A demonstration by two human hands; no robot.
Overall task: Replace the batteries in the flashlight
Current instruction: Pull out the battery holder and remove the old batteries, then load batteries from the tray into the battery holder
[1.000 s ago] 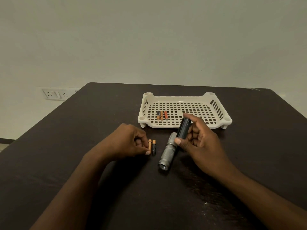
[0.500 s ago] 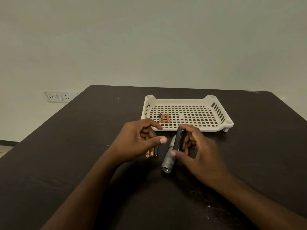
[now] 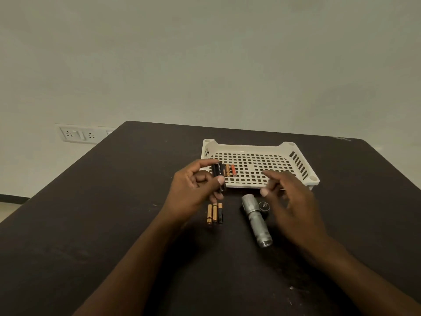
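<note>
Left hand [image 3: 193,185] pinching black battery holder [image 3: 218,176]; right hand [image 3: 289,201] spread, empty. Flashlight [image 3: 256,220] lying open at 4 o'clock of three batteries [image 3: 214,212]. Loading step, likely; next calls for polarity check.

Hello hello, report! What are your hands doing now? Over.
Left hand holds black battery holder. Right hand open, empty. Flashlight lying open, three batteries beside it. Nothing blocking.

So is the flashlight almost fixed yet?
About halfway, it looks. Done: flashlight lies open, its cap beside it. In hand: left hand holds the black battery holder; right hand is empty. Left: load the three batteries from the table, then close it.
</note>
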